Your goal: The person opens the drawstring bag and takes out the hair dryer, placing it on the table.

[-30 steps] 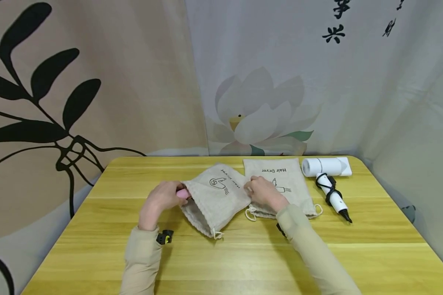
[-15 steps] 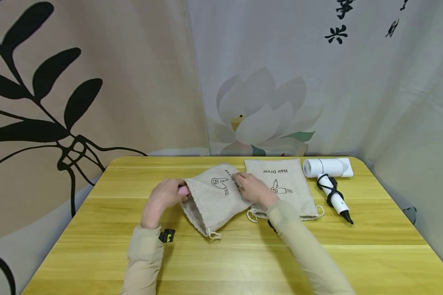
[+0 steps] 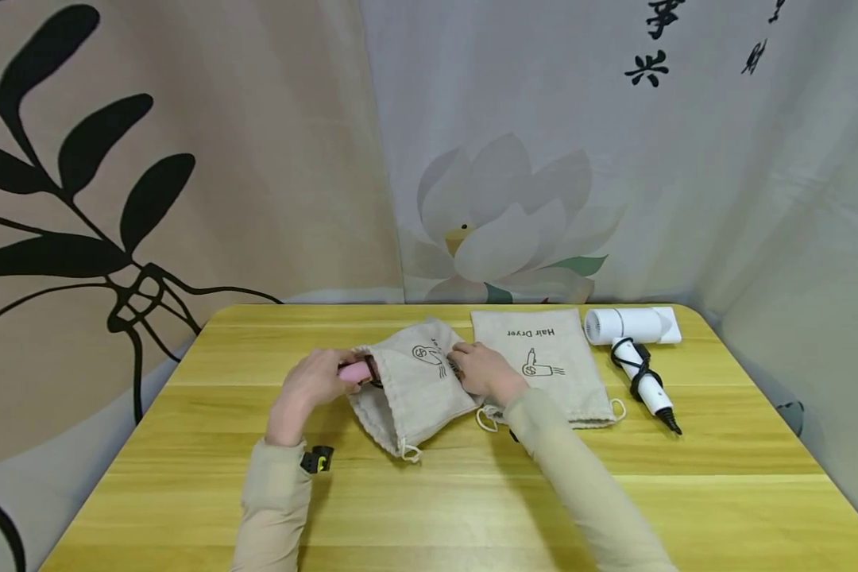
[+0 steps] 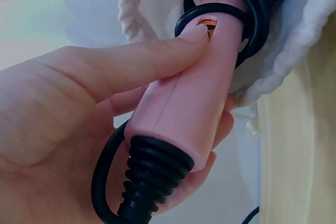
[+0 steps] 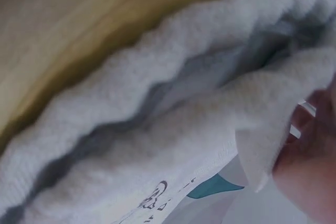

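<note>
My left hand (image 3: 318,376) grips the handle of a pink hair dryer (image 3: 356,372), the thumb on its front in the left wrist view. Black cord (image 4: 257,11) is wound round the handle. The dryer's other end is hidden inside a beige drawstring bag (image 3: 429,401) with a gaping mouth towards the left. My right hand (image 3: 482,369) grips that bag near its closed end, covering part of the print. A gathered bag mouth (image 5: 173,51) fills much of the right wrist view, with part of the right hand at the right edge.
A second drawstring bag (image 3: 543,342), printed "Hair Dryer", lies flat just right of the first. Beyond it, a white hair dryer (image 3: 632,326) with its cord wound round the handle lies near the table's back right corner. A printed curtain (image 3: 314,159) hangs behind the wooden table (image 3: 429,524).
The right hand has slid left along the bag, rumpling it. More of the pink handle shows outside the mouth, and some black cord has come into sight there. The left hand stays nearly put.
</note>
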